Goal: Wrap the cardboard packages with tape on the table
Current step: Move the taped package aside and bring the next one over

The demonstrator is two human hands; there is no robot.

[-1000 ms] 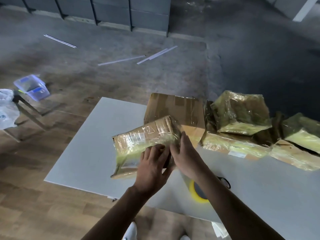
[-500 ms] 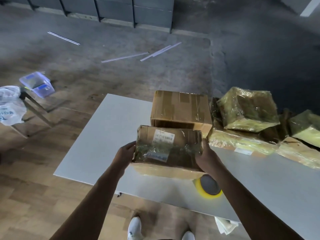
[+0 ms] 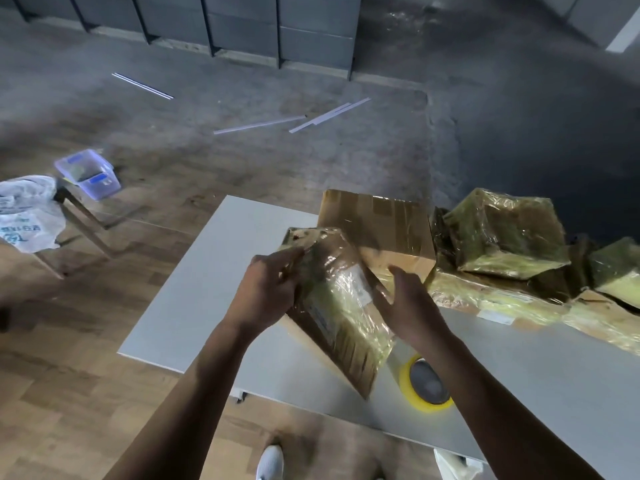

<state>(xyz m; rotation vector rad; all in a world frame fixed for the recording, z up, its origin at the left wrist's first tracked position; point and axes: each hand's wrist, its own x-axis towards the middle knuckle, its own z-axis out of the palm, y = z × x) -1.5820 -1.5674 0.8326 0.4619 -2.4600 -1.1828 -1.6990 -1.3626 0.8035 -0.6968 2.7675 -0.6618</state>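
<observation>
Fingers [image 3: 290, 258] of the left hand [image 3: 266, 289] curl round the crinkly taped package [image 3: 341, 306], right hand [image 3: 412, 306] flat against it, beside the tape roll [image 3: 434, 406].

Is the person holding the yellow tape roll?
No, the yellow tape roll lies on the white table; the left hand grips the package, the right hand is open.

**No text legible**

White label [image 3: 358, 289] on tilted package [image 3: 332, 317]: print noted, too blurred to be read. Pale label [image 3: 498, 317] on flat package [image 3: 478, 299]: nothing made out. Blue lettering seen on white bag [image 3: 27, 202], creased and partly hidden; no word can be read with certainty.
</observation>
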